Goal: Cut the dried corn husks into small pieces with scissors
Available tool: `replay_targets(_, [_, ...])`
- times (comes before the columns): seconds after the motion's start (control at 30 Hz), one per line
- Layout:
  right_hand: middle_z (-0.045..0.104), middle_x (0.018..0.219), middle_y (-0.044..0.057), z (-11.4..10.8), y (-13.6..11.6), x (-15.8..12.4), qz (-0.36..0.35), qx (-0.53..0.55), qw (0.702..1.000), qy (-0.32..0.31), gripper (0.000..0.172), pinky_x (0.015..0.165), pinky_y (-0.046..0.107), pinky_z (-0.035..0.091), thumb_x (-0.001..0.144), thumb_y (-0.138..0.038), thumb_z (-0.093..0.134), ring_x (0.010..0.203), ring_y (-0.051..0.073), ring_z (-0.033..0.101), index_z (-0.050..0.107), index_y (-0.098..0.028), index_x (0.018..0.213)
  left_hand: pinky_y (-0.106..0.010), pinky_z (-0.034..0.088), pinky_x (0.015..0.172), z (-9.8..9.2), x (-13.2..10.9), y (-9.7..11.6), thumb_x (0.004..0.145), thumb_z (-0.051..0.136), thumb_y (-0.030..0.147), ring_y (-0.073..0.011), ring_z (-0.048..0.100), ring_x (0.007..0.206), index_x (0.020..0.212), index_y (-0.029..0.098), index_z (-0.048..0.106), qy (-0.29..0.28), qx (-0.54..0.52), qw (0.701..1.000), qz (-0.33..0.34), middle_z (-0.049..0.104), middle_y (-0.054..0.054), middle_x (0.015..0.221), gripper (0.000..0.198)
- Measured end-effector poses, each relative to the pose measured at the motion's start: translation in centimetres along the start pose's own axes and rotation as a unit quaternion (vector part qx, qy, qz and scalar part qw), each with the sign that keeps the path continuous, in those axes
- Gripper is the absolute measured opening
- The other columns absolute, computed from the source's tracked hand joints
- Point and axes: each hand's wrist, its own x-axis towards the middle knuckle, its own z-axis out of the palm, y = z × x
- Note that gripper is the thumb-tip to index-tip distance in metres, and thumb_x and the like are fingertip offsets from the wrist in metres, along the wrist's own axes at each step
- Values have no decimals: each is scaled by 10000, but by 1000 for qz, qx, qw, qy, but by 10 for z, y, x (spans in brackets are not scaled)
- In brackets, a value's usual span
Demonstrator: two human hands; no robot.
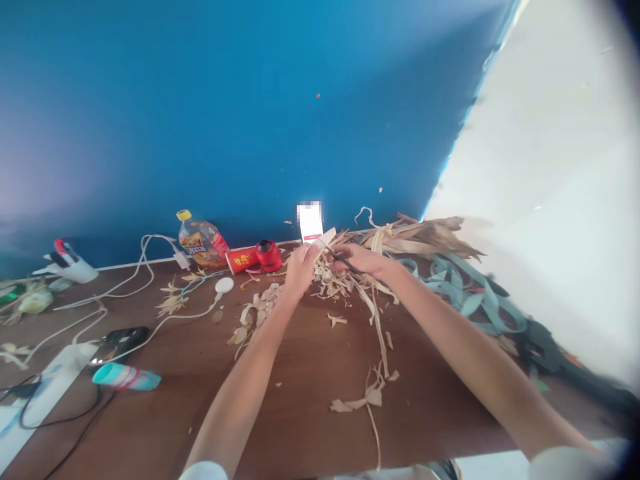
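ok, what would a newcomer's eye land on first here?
Probably the big blue wall filling the background, then the bright phone screen in front of it, just beyond the hands. Below that, the right hand holds dark scissors beside a pale strip in the left hand, over a tangle of dry scraps.

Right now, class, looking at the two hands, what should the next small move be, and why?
Probably one small snip with the scissors at the pale piece. The left hand holds that piece up, and the right hand holds the scissors with their tips at it. Whether the blades straddle it is too small to tell.
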Motion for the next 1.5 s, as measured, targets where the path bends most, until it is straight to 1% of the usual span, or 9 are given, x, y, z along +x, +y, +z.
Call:
replay_targets(0.2, [619,624,1,0,1,0,24,-23,999,34,416,508,231,402,606,-331,790,518,104,515,658,-157,960,-231,322,536,-3,0,-1,880,388,560,-119,418,507,1011,129,626,3,-5,1000,1,451,25,527,509])
replay_targets(0.37, [670,652,47,4,3,1,32,-44,998,45,392,581,272,472,607,-355,797,602,173,610,648,-156,911,-228,319,517,-2,0,-2,873,401,559,-112,407,485,952,139,626,17,-24,1000,-9,436,29,528,483])
replay_targets(0.5, [670,698,42,2,5,3,-3,-137,988,72,332,587,264,435,616,-413,766,634,168,587,683,-155,806,-226,314,510,-2,0,-4,868,413,541,-109,397,473,891,140,614,16,-22,1000,-15,415,37,494,449])
replay_targets(0.63, [644,706,23,-2,5,4,-34,-192,976,99,350,562,255,385,623,-421,734,644,160,558,712,-161,856,-224,300,495,-2,0,-3,876,403,523,-102,389,466,839,145,591,27,-25,999,-11,402,41,489,424])
replay_targets(0.77, [611,650,11,-2,6,4,-32,-186,977,96,344,532,252,364,626,-389,719,590,142,519,708,-161,884,-228,299,492,-3,-2,0,875,409,530,-100,386,459,871,142,602,28,-25,999,-14,394,45,488,434])
replay_targets(0.93, [539,542,-17,-1,4,2,-42,-155,983,89,268,492,246,327,643,-355,680,497,105,430,707,-151,814,-231,300,497,-4,-2,0,873,406,531,-103,385,470,877,135,615,28,-25,999,-11,399,42,491,447])
replay_targets(1.2, [448,464,-50,0,4,3,-79,-145,981,104,148,463,236,265,620,-264,626,459,82,359,683,-150,694,-226,277,483,-3,-1,-4,871,416,525,-95,368,464,820,142,594,21,-37,999,-8,386,45,482,425])
replay_targets(1.37, [515,526,-35,-3,9,5,-47,-150,984,86,211,489,239,330,647,-307,653,489,103,431,677,-159,796,-226,290,485,-3,-1,-5,870,418,525,-98,376,464,870,139,612,24,-42,999,-9,385,47,482,432])
replay_targets(1.5, [624,759,8,-4,12,7,-34,-145,986,82,384,605,253,411,601,-297,729,651,139,535,650,-174,957,-231,298,486,-1,1,-9,871,414,516,-104,388,450,899,137,616,12,-34,999,-15,403,45,472,431])
